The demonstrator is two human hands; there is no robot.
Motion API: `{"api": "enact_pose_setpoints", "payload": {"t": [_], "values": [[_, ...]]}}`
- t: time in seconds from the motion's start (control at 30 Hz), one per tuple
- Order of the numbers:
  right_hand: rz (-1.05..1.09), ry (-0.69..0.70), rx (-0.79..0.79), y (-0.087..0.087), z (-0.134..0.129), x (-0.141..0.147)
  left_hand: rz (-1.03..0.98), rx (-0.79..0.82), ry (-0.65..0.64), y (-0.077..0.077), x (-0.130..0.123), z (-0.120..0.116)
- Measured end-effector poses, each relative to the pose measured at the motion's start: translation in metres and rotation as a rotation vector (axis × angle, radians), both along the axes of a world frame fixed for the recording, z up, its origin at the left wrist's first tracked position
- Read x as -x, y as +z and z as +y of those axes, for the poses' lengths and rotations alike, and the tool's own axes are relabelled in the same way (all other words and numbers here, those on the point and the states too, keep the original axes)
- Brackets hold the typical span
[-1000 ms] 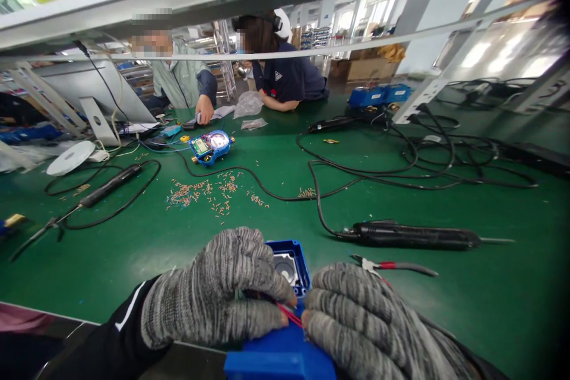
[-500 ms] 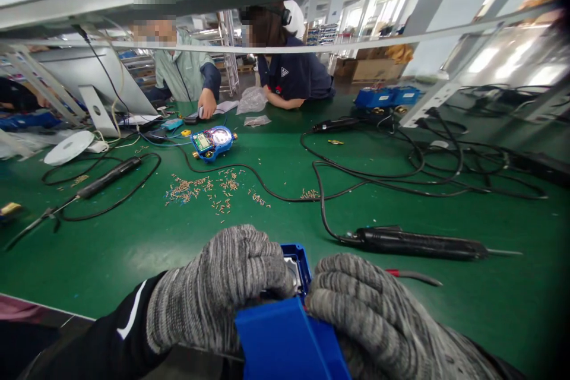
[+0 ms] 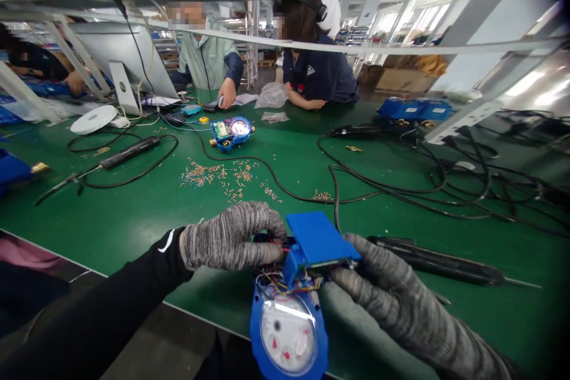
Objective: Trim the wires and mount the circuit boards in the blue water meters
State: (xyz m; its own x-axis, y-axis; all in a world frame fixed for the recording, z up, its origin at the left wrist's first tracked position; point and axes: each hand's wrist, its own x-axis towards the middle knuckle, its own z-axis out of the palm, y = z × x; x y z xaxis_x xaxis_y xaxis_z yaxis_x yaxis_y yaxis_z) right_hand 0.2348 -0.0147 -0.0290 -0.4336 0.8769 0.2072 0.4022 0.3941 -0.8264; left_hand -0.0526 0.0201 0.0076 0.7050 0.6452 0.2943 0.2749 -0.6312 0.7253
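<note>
Working left hand: gloved fingers (image 3: 234, 240) drawn narrow at red wires (image 3: 286, 249) beside the blue cover; whether they pinch them cannot be told.
Right hand: glove (image 3: 392, 303) holding the raised cover (image 3: 318, 237) by its right corner, fingertips close together.
Cover: tipped up over the wiring, the edge of a circuit board (image 3: 327, 263) showing beneath; half a second ago it hid the work beneath it.
Meter: between the hands at the near edge of the green bench (image 3: 133, 208), blue case (image 3: 256, 332) open, dial (image 3: 287, 332) now in view. The exposed wiring suggests the case is not ready to close, and loose leads could be trapped.
Driver: black tool (image 3: 445, 261) lying beyond the right hand, tip pointing right.
Screws: scattered pile (image 3: 200, 173) beyond the left hand.
Second meter: another blue unit (image 3: 231, 132), also open, farther up the bench.
Across the bench: a person in a pale green jacket (image 3: 209, 62), one hand on a dark device (image 3: 214, 105); beside them, a person in a dark top (image 3: 318, 71) leans on the bench.
</note>
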Motion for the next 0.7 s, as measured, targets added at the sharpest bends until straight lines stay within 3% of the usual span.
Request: {"api": "enact_pose_setpoints", "payload": {"t": [0.13,0.27,0.33,0.4,0.53,0.7], "values": [[0.114,0.089,0.123,0.018,0.011,0.012,0.068,0.238,-0.017,0.001,0.004,0.0],[0.133,0.037,-0.021,-0.003,0.014,-0.007,0.033,0.378,-0.009,0.002,0.004,-0.007],[0.124,0.049,0.029,-0.014,0.013,-0.015,-0.025,0.369,0.012,-0.001,0.003,-0.01],[0.14,0.046,0.109,-0.016,0.011,-0.013,-0.099,0.392,0.06,-0.005,0.0,-0.014],[0.268,0.029,0.244,-0.001,0.008,0.012,-0.354,0.574,0.189,-0.021,-0.014,-0.024],[0.297,0.02,0.246,0.0,0.009,0.019,-0.673,0.678,0.39,-0.035,-0.026,-0.037]]}}
